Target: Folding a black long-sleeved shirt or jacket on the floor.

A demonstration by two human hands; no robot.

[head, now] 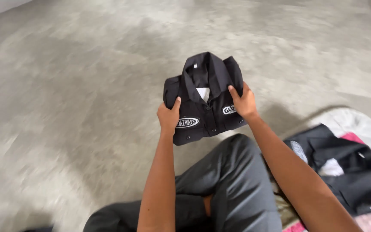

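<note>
A folded black collared shirt with white oval patches on the chest is held up in the air above the concrete floor. My left hand grips its lower left edge, thumb on the front. My right hand grips its right side, fingers curled over the fabric. The collar points away from me. Below the shirt, my legs in dark grey trousers are crossed on the floor.
Another black shirt lies spread at my right on a white and pink mat. Bare grey concrete floor stretches ahead and to the left. A pale wall base shows at the top left corner.
</note>
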